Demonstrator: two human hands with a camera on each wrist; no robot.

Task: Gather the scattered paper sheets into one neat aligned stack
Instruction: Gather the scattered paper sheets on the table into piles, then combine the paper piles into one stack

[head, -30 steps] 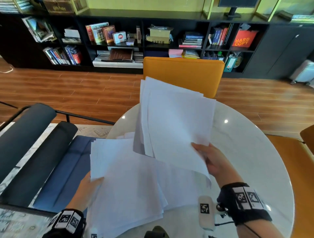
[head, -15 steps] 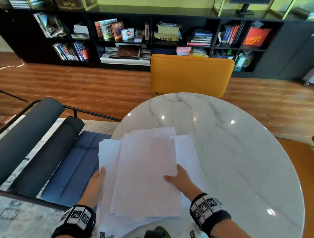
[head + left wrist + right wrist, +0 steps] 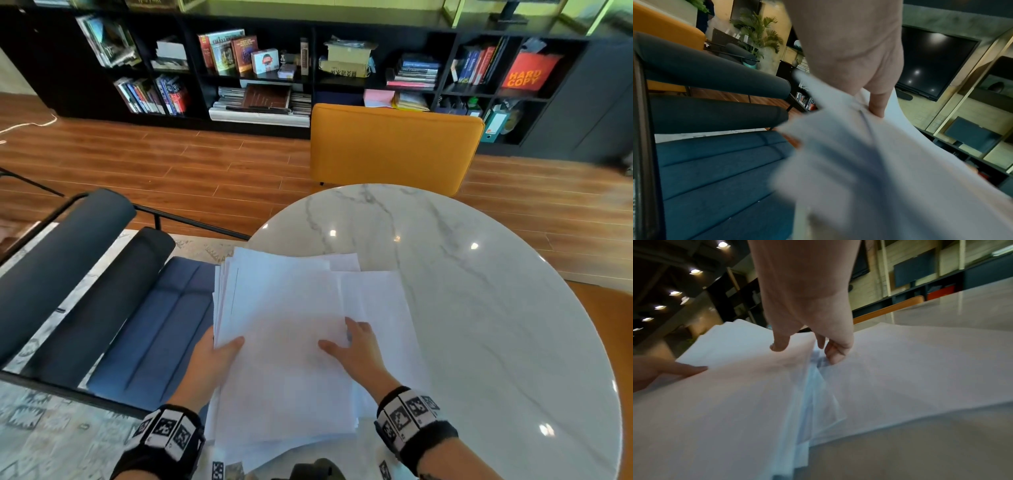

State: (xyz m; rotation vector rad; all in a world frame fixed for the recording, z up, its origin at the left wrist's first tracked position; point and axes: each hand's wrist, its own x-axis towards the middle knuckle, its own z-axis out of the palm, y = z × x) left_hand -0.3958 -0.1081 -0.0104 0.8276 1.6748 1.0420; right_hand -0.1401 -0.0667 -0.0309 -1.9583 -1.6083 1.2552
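A blue bench (image 3: pixel 144 325) is standing at the far left, just beside the round marble worktop (image 3: pixel 479 308). The left hand (image 3: pixel 209 370) is gripping the left edge of the sheets (image 3: pixel 284 325), its thumb lying on top of the paper and its fingers hidden underneath; in the left wrist view the thumb is pressing down on the paper while the rest of that picture is blurring. The sheets are lying as a loose, uneven pile on the near left part of the worktop, their left edges fanning out and overhanging the rim above the bench. One sheet is sticking out to the right from under the top bundle. The right hand (image 3: pixel 356 349) is resting on the pile right of its middle, thumb flat on the top sheet; in the right wrist view its fingertips (image 3: pixel 835 356) are curling down at the right edge of the top bundle, touching the paper there, and whether they are pinching it I cannot tell. Beyond the worktop an orange chair (image 3: pixel 394 147) is facing in, and behind it a dark bookshelf (image 3: pixel 308 61) is running along the wall.
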